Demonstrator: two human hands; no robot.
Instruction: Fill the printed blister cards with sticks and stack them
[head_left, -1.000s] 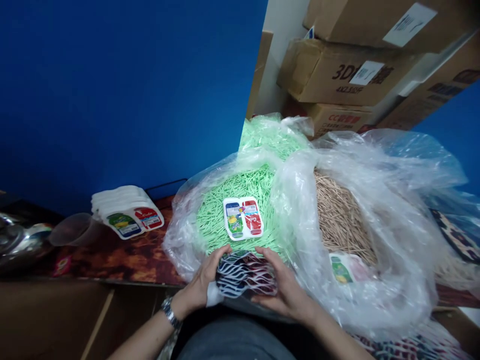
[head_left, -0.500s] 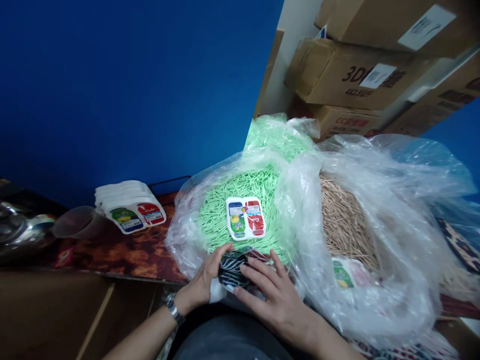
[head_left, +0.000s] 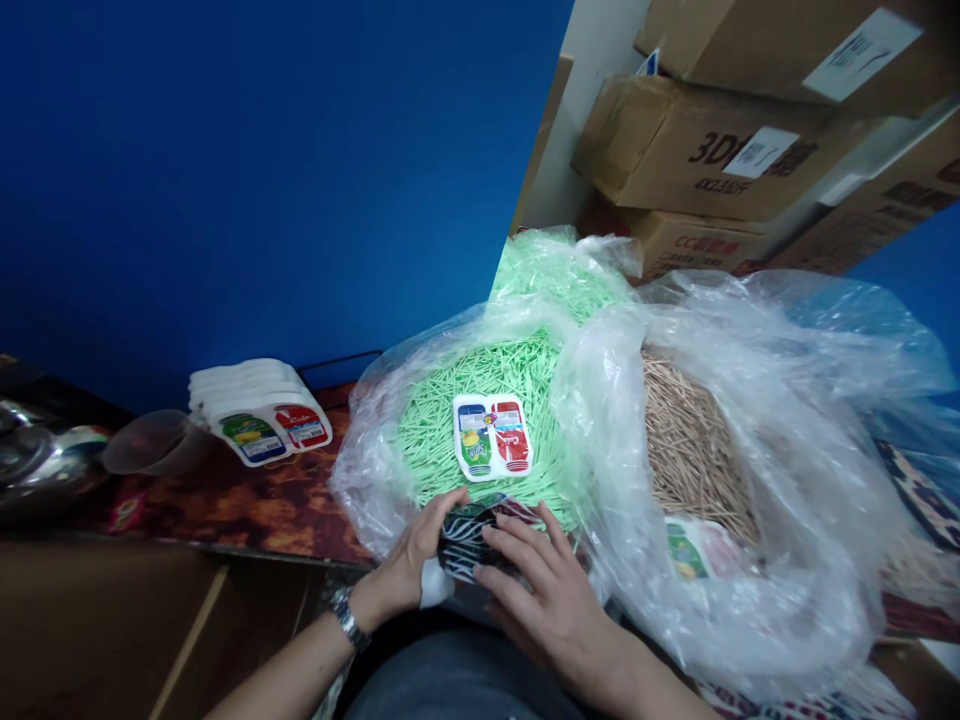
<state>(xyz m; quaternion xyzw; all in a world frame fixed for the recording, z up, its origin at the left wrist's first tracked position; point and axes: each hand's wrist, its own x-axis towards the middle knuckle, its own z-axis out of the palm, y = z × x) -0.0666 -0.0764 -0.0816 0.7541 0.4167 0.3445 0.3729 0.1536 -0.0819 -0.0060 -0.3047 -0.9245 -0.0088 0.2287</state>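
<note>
Between my hands, close to my body, is a glossy dark packet with pale wavy stripes; its exact kind I cannot make out. My left hand, with a watch on the wrist, grips its left side, and something white shows under the palm. Fingers of my right hand lie bent over its right side and hide part of it. Just beyond, a white two-part candy pack with Sprite and Cola labels rests on green candy sticks in an open clear plastic bag.
Left, a stack of similar white packs stands beside a clear plastic cup on the brown patterned table. Right, a plastic bag holds brown sticks and another pack. Cardboard boxes are stacked behind.
My right hand's fingers have shifted slightly over the dark packet. My left hand stays at its left side, and the packs and bags keep their places.
</note>
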